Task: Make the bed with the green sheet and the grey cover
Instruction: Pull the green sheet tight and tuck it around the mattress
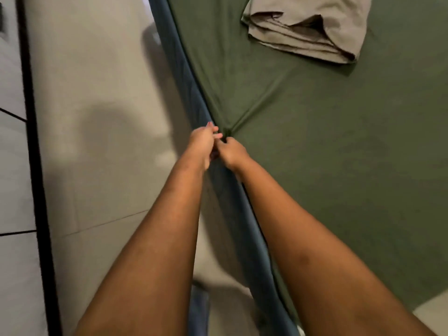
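Left hand [203,144] and right hand [232,152] pinch the dark green fabric sheet [315,154] at the blue mattress side [184,76]; recommend an even outward pull before tucking

Dim, warm indoor light. Broad, soft-edged shadows thrown left onto the floor [97,69]: a large one level with the hands, a narrower, darker one farther off beside the mattress [179,69]. Pale glare patch on the tiles just left of the wrists. Flat, even tone across the sheet [339,166], with a dark shadow under the near edge of the cover [315,27]. Soft all over, smeared most at the left hand [202,144] and right hand [232,152]. Bowed by the wide lens towards the edges: strip [31,141] on the left curved, mattress side too.
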Motion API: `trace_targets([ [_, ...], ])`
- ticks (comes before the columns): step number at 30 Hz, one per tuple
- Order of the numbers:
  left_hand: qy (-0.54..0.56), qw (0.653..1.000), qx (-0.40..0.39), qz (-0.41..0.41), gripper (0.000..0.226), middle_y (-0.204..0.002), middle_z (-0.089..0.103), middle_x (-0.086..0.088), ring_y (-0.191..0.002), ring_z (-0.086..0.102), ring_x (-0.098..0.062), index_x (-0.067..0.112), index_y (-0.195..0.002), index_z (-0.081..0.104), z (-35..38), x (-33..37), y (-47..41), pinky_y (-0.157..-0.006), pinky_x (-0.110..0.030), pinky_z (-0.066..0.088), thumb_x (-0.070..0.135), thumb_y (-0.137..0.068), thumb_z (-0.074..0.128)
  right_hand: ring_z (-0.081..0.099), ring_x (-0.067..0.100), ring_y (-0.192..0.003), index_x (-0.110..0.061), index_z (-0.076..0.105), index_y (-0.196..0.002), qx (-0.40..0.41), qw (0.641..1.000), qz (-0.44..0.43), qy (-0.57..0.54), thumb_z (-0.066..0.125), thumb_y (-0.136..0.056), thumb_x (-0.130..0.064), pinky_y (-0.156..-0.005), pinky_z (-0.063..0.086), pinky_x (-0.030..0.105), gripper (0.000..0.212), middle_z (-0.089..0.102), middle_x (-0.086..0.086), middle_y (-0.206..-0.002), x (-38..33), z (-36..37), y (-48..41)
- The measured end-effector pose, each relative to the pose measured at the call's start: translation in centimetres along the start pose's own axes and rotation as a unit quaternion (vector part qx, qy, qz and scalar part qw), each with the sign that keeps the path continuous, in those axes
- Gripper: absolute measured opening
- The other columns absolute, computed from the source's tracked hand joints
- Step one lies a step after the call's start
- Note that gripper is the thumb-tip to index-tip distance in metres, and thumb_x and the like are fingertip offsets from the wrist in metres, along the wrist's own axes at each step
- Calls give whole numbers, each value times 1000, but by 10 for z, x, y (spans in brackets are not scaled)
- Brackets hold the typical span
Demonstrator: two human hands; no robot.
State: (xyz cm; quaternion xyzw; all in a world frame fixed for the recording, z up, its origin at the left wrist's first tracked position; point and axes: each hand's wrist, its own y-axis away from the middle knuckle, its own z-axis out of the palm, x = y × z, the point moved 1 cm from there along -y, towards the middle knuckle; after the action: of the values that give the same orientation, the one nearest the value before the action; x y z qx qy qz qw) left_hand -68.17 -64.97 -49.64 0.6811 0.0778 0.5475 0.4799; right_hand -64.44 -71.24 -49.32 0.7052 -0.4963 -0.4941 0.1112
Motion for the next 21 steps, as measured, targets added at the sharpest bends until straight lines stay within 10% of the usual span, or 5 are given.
trace_targets([
  [3, -64, 997, -40, 19, 28, -75, 54, 1, -69, 50, -14, 19, -75, 51, -19, 17, -7, -62, -24, 38, 25, -101, 42, 49, 34, -124, 4, 49, -129, 25, 998, 49, -36, 40, -98, -49, -94, 40, 33, 62, 51, 24, -135, -18, 10, -18],
  [9, -155, 981, -86, 78, 29, -109, 60, 3, -105, 54, -16, 18, -126, 55, -46, 56, -33, -83, -28, 46, 27, -101, 43, 41, 29, -134, 1, 42, -141, 5, 984, 135, -113, 43, -89, -65, -112, 32, 36, 84, 41, 19, -146, -38, 16, -49],
  [14, -278, 944, -68, 164, 32, -131, 58, -8, -124, 51, -23, 14, -127, 58, -42, 81, -58, -105, -33, 39, 24, -99, 47, 35, 29, -138, 1, 40, -139, -68, 985, 160, 3, 37, -102, -41, -104, 35, 31, 56, 42, 23, -143, -54, -4, -45],
  [18, -463, 821, -55, 329, 29, -125, 61, -12, -120, 53, -27, 5, -121, 62, -41, 99, -86, -103, -29, 36, 12, -95, 51, 57, 35, -118, -2, 60, -91, 25, 984, 115, 135, 50, -95, -18, -88, 50, 31, 19, 62, 26, -113, -84, -34, -67],
  [21, -581, 713, -77, 384, 25, -118, 60, -12, -118, 50, -30, 9, -112, 64, -38, 110, -115, -98, -43, 41, 11, -91, 50, 53, 38, -120, 6, 57, -121, 91, 988, 72, 97, 48, -95, -14, -93, 44, 35, 34, 56, 26, -128, -113, -43, -84],
])
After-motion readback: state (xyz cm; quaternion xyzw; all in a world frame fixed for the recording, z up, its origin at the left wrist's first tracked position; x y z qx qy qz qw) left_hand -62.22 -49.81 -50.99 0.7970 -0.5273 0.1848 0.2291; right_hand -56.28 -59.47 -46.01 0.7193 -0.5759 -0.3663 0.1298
